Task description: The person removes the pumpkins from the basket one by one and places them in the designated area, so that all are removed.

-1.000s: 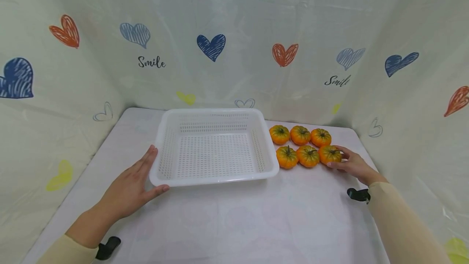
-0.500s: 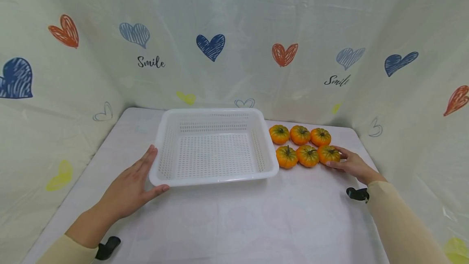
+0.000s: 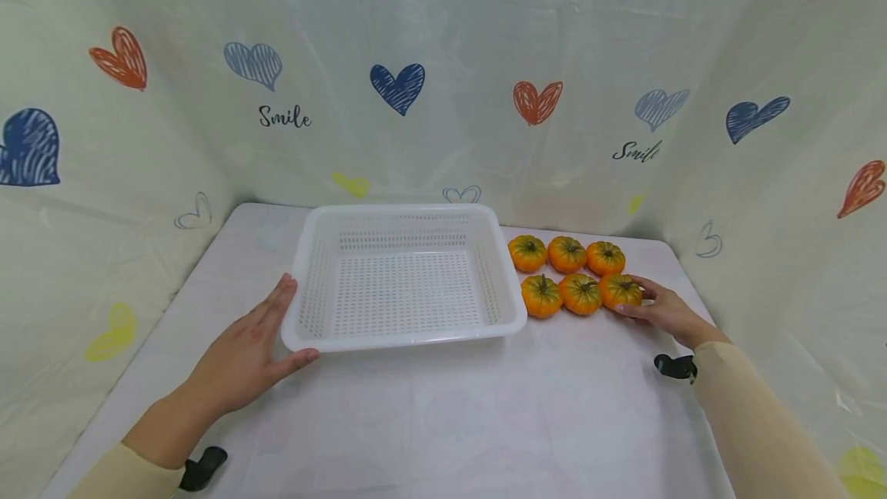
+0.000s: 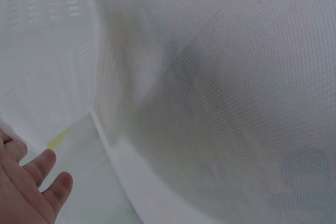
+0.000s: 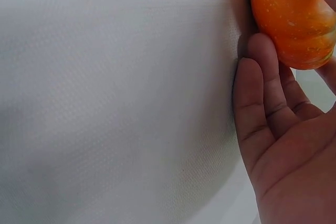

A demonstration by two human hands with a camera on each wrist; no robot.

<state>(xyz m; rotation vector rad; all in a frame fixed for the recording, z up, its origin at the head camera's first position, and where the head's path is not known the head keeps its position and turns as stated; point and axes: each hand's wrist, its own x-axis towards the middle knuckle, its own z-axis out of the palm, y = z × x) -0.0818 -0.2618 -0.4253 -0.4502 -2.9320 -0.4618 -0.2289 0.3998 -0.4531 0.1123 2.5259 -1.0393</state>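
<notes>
A white plastic basket (image 3: pixel 409 337) with slotted walls sits on the table in the head view. My left hand (image 3: pixel 235 364) lies along its left side, fingers straight against the rim and thumb by the front left corner. In the left wrist view its fingertips (image 4: pixel 62 183) show beside the basket wall (image 4: pixel 47 77). To the right of the basket, small orange-green pumpkins stand in two rows. My right hand (image 3: pixel 668 314) holds the rightmost pumpkin of the front row (image 3: pixel 619 293) between thumb and fingers. In the right wrist view, fingers curve beneath this orange pumpkin (image 5: pixel 294 22), low by the tablecloth.
Other pumpkins stand close together: two more in front, with the middle one (image 3: pixel 580 295) beside the held one, and three behind, including the back middle pumpkin (image 3: pixel 567 254). A heart-printed curtain (image 3: pixel 471 37) rises behind and at both sides of the white table (image 3: pixel 443 422).
My right hand and the pumpkin in it have shifted very slightly left, up against the neighbouring pumpkin. My left hand and the basket have stayed in place.
</notes>
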